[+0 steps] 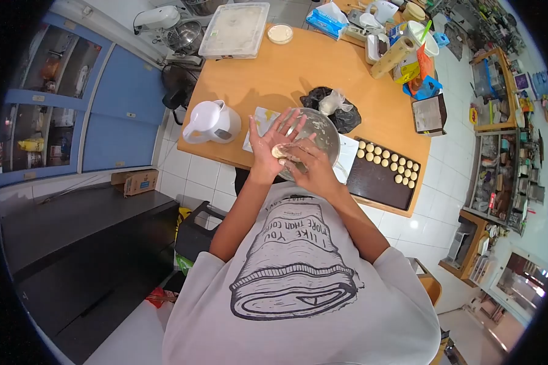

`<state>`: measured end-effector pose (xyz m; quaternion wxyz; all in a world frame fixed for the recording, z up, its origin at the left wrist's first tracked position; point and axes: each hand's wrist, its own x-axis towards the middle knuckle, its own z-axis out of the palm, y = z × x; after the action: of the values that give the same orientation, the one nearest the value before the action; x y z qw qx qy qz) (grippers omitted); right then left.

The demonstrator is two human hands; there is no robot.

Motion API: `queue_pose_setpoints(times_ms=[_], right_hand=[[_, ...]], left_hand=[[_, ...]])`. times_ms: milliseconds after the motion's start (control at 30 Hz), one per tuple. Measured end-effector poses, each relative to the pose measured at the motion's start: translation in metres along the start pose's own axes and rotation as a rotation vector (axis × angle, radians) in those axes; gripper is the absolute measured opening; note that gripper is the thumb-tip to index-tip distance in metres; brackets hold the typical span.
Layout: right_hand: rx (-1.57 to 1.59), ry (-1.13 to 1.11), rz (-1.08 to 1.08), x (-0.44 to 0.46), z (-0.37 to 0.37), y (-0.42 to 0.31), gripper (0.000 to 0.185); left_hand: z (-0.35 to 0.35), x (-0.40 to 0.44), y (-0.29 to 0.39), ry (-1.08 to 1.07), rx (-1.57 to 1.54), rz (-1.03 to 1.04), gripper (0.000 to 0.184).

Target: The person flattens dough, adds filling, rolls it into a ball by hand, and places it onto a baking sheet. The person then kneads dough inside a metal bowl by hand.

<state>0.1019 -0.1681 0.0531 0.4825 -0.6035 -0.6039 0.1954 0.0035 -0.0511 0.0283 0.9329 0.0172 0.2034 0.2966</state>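
My left hand (266,150) is palm up with its fingers spread, over the near edge of the table. A small flattened piece of pale dough (278,151) rests on that palm. My right hand (313,165) reaches across from the right, its bent fingers touching the dough; the fingertips are partly hidden. Both hands have dough smears. Behind and beneath them stands a metal mixing bowl (326,135) with dough stuck to its inside. To the right, a dark baking tray (380,179) carries several small round dough balls (385,154) along its far and right sides.
A white jug (211,121) stands at the table's left. Beyond the bowl lies a black plastic bag (347,118). A lidded plastic box (234,30) and a round container (280,34) are at the far left. Packets and a rolled wrap (393,56) crowd the far right.
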Motion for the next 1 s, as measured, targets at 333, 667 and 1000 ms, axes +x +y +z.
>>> queue_pose_setpoints(times_ms=[333, 667, 1000], right_hand=[[0.138, 0.076, 0.128, 0.005, -0.001, 0.01, 0.033], [0.355, 0.102, 0.35, -0.001, 0.008, 0.018, 0.018], [0.671, 0.358, 0.46, 0.002, -0.006, 0.027, 0.039]], left_hand=[[0.005, -0.004, 0.0, 0.024, 0.26, 0.033, 0.097], [0.019, -0.008, 0.0, -0.045, 0.323, -0.107, 0.097], [-0.001, -0.011, 0.012, -0.179, 1.097, 0.204, 0.037]])
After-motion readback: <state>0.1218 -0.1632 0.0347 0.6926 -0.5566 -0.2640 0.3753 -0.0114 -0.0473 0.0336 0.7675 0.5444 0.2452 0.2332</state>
